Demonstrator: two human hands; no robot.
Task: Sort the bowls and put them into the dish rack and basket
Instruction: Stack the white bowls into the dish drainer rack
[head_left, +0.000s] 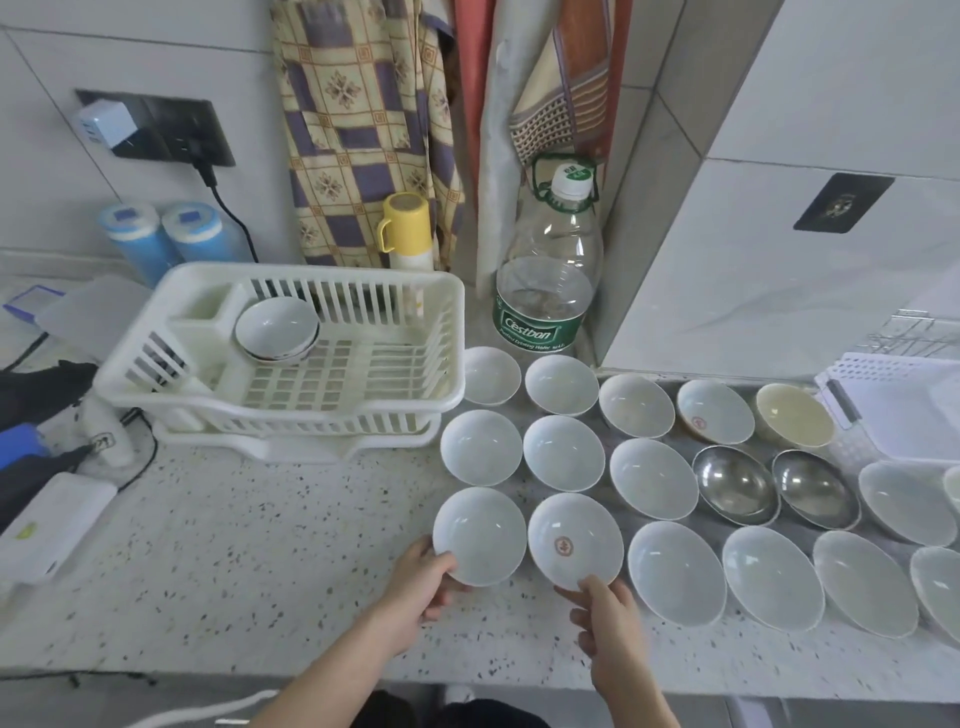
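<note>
From the head view, the left hand (422, 577) pinches the near rim of a plain white bowl (479, 535) on the speckled tabletop (249, 561). The right hand (605, 616) touches its fingertips to the rim of the neighbouring bowl with a red mark (574, 540). Other bowls sit in rows alongside. Stacked bowls (276, 328) rest in the white dish rack (291, 358) behind.
</note>
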